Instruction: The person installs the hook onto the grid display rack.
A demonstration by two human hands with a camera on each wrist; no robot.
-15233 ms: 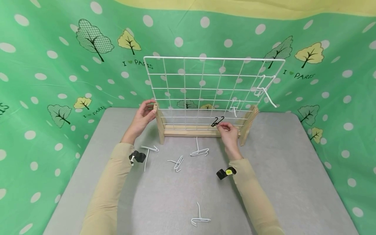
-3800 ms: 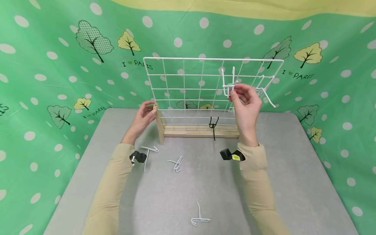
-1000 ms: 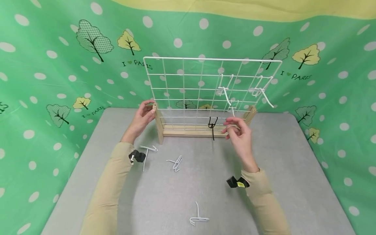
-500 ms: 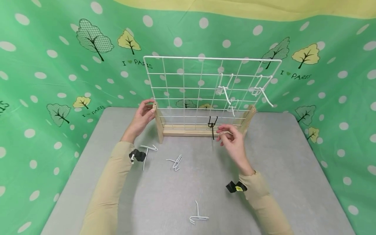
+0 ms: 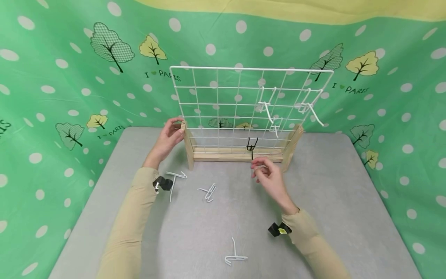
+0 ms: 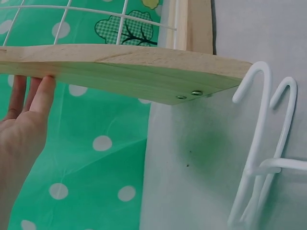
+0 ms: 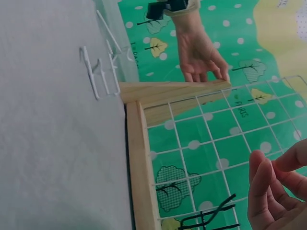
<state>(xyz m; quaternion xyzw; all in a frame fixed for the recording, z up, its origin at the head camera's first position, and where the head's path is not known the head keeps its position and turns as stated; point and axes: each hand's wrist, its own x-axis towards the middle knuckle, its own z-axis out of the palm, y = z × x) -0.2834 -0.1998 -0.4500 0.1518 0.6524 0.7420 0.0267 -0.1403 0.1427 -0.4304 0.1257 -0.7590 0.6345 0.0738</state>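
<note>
A white wire grid [image 5: 228,104] stands upright in a wooden stand [image 5: 237,157]. My left hand [image 5: 168,138] rests its fingertips against the outer face of the left wooden post [image 6: 120,79]. My right hand [image 5: 270,178] is just below the black hook [image 5: 251,148], its fingers loosely bent and holding nothing; in the right wrist view this black hook [image 7: 206,220] is beside the hand, apart from it. White hooks hang on the grid's right half: one upper middle [image 5: 266,107], one upper right [image 5: 308,107], one lower [image 5: 275,128].
Three loose white hooks lie on the grey table [image 5: 331,217]: one by the left wrist [image 5: 177,175], one in the middle [image 5: 210,192], one near the front [image 5: 235,257]. A green dotted cloth [image 5: 111,89] surrounds the table's back and sides.
My right hand hung the black hook low, then a white hook from the table on the upper grid. Having let go, it has moved down and left. My left hand stays at the post.
</note>
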